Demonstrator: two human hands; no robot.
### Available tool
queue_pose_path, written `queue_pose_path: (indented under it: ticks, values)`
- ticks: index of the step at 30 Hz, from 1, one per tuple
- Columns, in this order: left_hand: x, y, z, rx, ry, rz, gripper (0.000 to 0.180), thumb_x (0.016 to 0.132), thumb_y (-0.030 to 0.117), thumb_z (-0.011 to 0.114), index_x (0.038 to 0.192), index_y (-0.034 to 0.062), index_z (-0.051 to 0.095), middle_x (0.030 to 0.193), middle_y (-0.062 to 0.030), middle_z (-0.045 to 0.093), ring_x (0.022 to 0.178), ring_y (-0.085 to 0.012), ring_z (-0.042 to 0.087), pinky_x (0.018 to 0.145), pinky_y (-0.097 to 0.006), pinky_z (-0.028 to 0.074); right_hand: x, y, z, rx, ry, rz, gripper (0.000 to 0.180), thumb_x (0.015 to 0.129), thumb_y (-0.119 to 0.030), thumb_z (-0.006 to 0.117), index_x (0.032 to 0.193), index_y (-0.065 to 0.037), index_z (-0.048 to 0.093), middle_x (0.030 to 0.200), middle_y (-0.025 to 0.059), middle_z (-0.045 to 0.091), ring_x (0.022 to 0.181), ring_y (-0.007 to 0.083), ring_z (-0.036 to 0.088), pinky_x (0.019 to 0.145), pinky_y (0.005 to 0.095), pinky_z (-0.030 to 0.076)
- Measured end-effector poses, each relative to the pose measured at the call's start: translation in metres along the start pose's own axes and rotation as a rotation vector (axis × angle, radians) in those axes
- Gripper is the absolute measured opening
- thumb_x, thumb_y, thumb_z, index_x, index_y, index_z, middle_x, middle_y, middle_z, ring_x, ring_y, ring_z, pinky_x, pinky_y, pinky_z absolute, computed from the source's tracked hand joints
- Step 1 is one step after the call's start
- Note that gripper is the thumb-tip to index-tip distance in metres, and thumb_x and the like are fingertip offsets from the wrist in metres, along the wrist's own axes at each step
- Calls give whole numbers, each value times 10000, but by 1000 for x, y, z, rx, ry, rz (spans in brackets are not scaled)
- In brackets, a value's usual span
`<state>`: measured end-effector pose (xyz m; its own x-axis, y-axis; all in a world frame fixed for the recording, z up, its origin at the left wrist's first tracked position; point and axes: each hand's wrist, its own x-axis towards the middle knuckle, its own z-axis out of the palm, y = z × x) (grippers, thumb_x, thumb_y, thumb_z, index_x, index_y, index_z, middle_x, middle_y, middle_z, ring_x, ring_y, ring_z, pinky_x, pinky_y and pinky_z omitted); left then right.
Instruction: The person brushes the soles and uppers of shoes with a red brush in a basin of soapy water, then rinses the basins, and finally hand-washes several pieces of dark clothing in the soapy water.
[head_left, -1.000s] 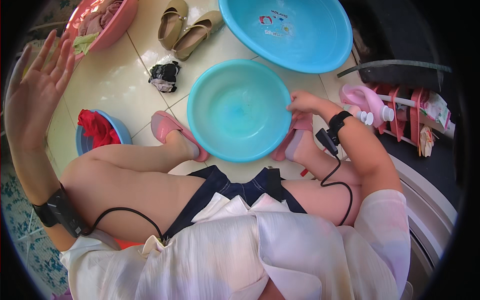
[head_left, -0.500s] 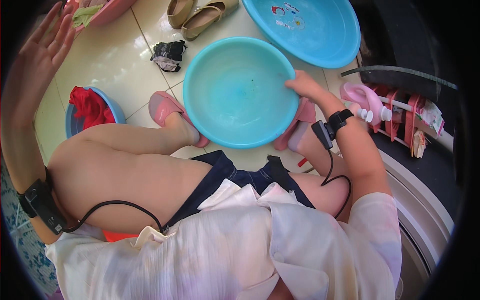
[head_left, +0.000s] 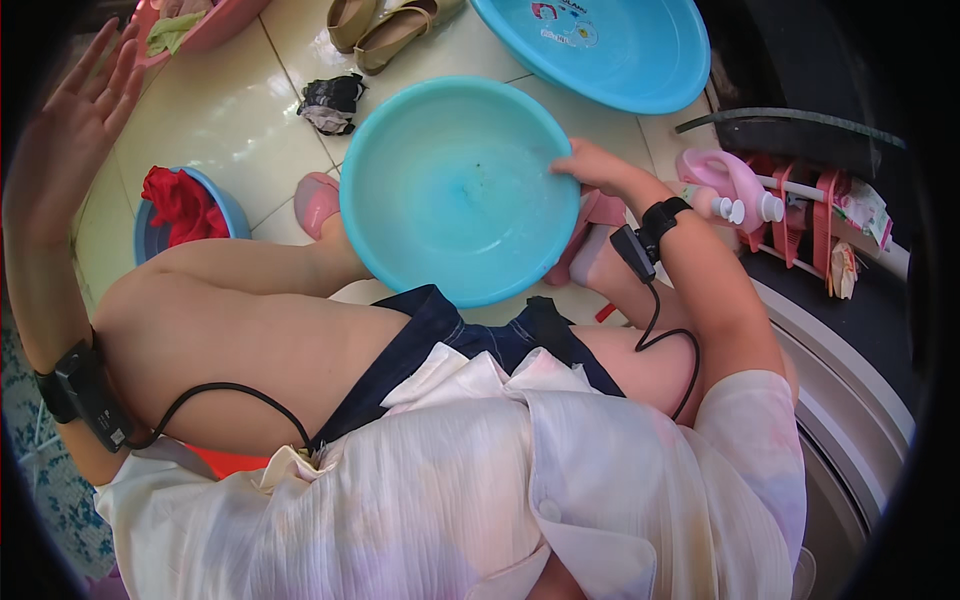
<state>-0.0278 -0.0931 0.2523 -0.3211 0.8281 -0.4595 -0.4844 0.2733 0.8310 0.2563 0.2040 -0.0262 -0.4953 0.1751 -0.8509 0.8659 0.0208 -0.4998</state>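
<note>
Gripping: right hand [head_left: 590,166] is clamping the right side of the blue basin [head_left: 430,220] at its rim.
Basin: is sitting in front of the shorts [head_left: 480,350], overlapping both feet in view; dark specks [head_left: 478,166] are showing inside.
Change: basin is shifting toward the body and leftward, now hiding more of the left slipper [head_left: 316,204] than half a second ago.
Lift: basin is looking larger, so probably rising; cannot tell if it is clearing the floor.
Left hand [head_left: 68,145]: is hanging raised, fingers extended, holding nothing, well apart from the right.
Meaning: basin control is apparently running one-handed; red cloth [head_left: 185,210] is lying in the small bucket [head_left: 233,210], unhandled.
</note>
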Motion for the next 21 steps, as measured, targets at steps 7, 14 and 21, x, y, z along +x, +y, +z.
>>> queue_pose_path:
  ticks: [7,14,21]
  values:
    - [0,30,-63,-254,46,155,410,894,336,578,1120,8,485,1082,-170,519,1062,-323,477,980,-511,363,-10,-12,-29,63,128,-89,435,798,-142,564,1225,-65,533,971,91,641,790,187,660,648,345,561]
    - [5,24,-45,-331,-21,89,419,896,345,579,1126,7,487,1087,-171,527,1066,-323,478,979,-511,365,-27,7,-32,-39,17,-41,446,784,-120,558,1223,-43,546,963,91,639,803,184,638,656,350,545]
    - [12,-2,5,-4,-55,-44,423,899,347,575,1133,5,487,1095,-171,527,1067,-323,478,980,-511,368,14,-3,6,25,22,-22,433,779,-153,563,1201,-60,558,1015,100,641,882,203,646,702,360,554]
